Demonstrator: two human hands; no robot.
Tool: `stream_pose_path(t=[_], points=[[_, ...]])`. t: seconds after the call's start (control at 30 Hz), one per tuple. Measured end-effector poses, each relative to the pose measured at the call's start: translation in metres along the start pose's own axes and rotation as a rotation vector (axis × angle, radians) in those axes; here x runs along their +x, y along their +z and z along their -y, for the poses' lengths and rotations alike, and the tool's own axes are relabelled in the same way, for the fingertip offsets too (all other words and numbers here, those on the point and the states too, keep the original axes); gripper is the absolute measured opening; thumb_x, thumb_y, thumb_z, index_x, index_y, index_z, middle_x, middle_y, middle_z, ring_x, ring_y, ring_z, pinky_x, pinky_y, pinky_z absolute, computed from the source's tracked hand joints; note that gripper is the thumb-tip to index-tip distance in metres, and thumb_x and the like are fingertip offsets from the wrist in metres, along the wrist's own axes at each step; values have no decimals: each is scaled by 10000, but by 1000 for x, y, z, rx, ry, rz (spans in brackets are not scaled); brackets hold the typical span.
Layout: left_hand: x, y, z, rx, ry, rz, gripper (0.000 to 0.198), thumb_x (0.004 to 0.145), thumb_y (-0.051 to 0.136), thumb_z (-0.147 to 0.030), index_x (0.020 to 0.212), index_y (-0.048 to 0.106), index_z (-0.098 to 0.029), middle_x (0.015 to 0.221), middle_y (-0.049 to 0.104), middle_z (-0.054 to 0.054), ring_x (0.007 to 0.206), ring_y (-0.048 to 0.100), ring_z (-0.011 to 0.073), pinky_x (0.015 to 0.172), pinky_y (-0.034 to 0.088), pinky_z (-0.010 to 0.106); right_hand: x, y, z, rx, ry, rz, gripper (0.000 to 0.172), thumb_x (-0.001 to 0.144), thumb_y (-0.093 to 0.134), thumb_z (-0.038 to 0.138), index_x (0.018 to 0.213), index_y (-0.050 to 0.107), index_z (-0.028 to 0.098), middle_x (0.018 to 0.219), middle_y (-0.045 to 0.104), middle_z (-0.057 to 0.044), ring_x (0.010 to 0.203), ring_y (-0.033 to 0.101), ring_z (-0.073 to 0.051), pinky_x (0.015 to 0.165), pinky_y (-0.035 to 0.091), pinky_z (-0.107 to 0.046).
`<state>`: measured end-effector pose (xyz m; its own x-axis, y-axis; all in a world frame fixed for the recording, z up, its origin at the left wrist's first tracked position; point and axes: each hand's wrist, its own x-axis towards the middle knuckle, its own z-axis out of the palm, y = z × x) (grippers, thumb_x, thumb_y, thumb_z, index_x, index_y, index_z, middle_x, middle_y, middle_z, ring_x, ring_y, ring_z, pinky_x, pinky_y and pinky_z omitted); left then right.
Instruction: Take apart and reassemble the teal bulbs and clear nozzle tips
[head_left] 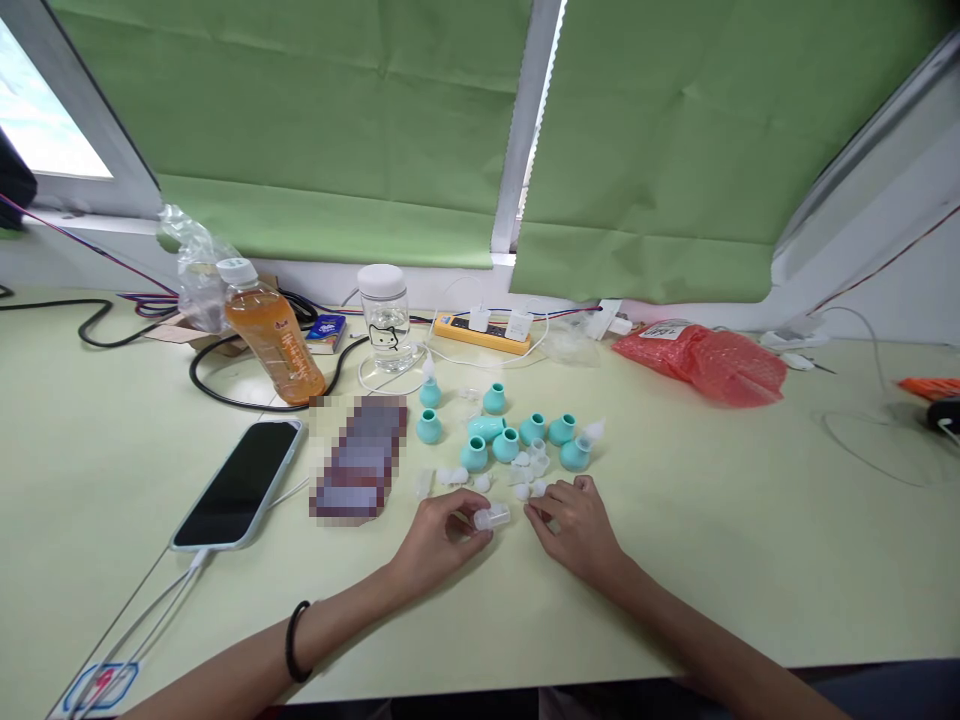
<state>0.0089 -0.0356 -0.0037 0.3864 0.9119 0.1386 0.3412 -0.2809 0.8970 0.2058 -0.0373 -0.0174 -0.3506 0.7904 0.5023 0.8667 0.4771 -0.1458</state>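
Observation:
My left hand [450, 530] pinches a small clear plastic tube [493, 517] between thumb and fingers, just above the table. A short way to the right, my right hand [576, 525] has its fingers bent together beside small white round pieces [523, 491]; whatever its fingertips may hold is too small to make out. Beyond both hands stand several turquoise bulb-shaped bottles [475, 455] with open necks, one of them lying on its side [487, 428]. A turquoise bottle with a clear white tip [576, 453] stands at the right. Clear plastic caps [538, 458] lie among them.
A phone [238, 485] on a cable and a blurred-out flat item [360, 460] lie to the left. Behind are an orange drink bottle [274, 335], a clear cup [385, 320], a yellow power strip [482, 335] and a red bubble-wrap bag [701, 362].

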Motion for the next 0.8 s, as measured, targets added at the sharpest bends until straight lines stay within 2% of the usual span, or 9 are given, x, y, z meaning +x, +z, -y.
stream_pose_path(t=[0.23,0.43,0.67,0.8], points=[[1,-2,1,102,28,-8,178,657,589,-261,802,577,-158,708,594,16,579,512,104,538,442,211,1,-1,1,114,1,39,175,744,456,174,659,609,163,532,553,-1,548,497,-106,624,228,-274],[1,-3,0,123,98,-37,160,675,539,-195,832,562,-170,746,588,22,628,519,111,576,442,217,2,-2,2,164,8,62,160,746,462,177,684,608,156,543,566,-9,534,494,-105,607,239,-269],[2,-3,2,105,101,-44,182,672,529,-168,853,550,-174,760,579,20,641,525,111,586,457,219,1,-2,0,153,6,177,183,766,418,132,670,572,157,574,571,-12,534,480,-112,578,258,-265],[2,-2,3,82,69,-64,180,666,549,-187,845,557,-169,760,586,21,649,537,115,593,474,224,1,-1,1,181,-16,101,162,773,405,114,692,539,151,596,561,-15,546,471,-116,575,286,-269]])
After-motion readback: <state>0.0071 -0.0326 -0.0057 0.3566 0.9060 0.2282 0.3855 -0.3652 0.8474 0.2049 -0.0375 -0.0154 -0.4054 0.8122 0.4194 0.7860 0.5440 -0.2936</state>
